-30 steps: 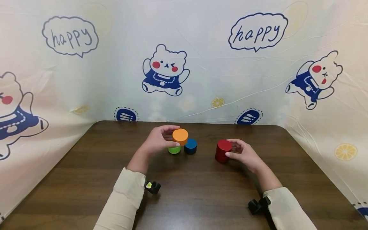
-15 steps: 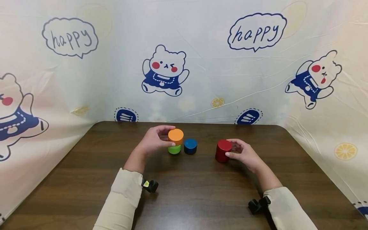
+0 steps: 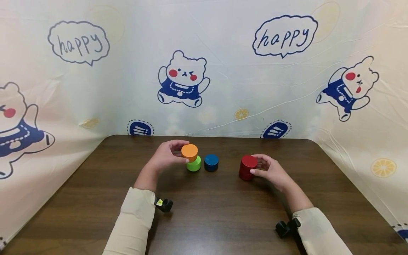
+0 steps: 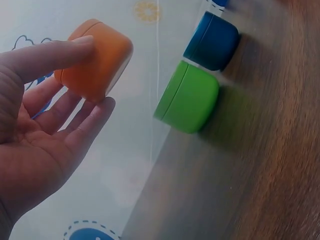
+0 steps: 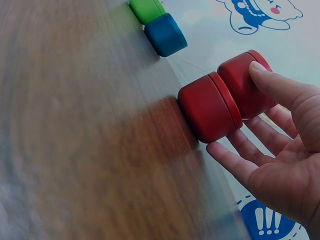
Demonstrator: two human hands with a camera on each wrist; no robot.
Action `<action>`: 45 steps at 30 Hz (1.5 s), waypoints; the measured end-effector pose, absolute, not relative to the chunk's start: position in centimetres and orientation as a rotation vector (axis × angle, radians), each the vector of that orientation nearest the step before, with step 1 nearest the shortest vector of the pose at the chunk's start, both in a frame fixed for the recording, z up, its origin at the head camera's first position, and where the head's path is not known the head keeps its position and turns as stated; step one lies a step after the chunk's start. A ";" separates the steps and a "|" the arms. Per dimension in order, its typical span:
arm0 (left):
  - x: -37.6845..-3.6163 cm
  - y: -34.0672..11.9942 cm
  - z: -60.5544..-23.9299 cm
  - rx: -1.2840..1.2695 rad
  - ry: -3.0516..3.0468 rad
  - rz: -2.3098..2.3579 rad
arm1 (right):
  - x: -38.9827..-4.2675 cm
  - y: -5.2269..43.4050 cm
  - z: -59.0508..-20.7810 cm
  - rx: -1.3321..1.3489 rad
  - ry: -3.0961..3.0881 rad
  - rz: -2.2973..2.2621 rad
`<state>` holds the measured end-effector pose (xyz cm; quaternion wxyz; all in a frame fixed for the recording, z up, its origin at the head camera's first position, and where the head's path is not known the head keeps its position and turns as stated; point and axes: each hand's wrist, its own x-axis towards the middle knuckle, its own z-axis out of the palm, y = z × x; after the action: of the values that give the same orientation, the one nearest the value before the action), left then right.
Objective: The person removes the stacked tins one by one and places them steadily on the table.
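Note:
My left hand (image 3: 182,152) pinches an orange round block (image 3: 189,152) between thumb and fingers, lifted off the table just above and left of a green round block (image 3: 193,164). In the left wrist view the orange block (image 4: 97,62) is tilted and clear of the green block (image 4: 190,97). A blue block (image 3: 211,162) stands right of the green one. My right hand (image 3: 256,164) is curled round a stack of two red blocks (image 3: 247,167), with its thumb on the upper red block (image 5: 247,82) above the lower one (image 5: 207,112).
Everything stands on a dark wooden table (image 3: 210,212). A cloth printed with bears (image 3: 183,79) hangs behind it and along both sides. A blue block (image 5: 165,34) and a green block (image 5: 146,9) lie beyond the red stack in the right wrist view.
My left hand has carried the orange block leftwards and a little lower, from above the green and blue blocks to the green block's left edge. The right hand has stayed on the red stack.

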<state>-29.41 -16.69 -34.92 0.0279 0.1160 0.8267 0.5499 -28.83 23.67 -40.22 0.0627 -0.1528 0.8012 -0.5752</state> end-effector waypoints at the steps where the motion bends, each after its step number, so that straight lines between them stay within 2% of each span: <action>1: -29.5 -16.8 -35.0 0.353 2.549 1.701 | -28.8 23.7 -40.2 -0.460 2.419 -1.740; 45: -30.8 -21.4 -39.2 0.087 2.601 1.611 | -28.7 23.7 -40.2 -0.460 2.418 -1.741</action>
<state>-30.81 -21.37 -39.19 0.0404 0.0284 0.8491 0.5259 -28.72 23.66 -40.19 0.0636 -0.1521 0.8004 -0.5763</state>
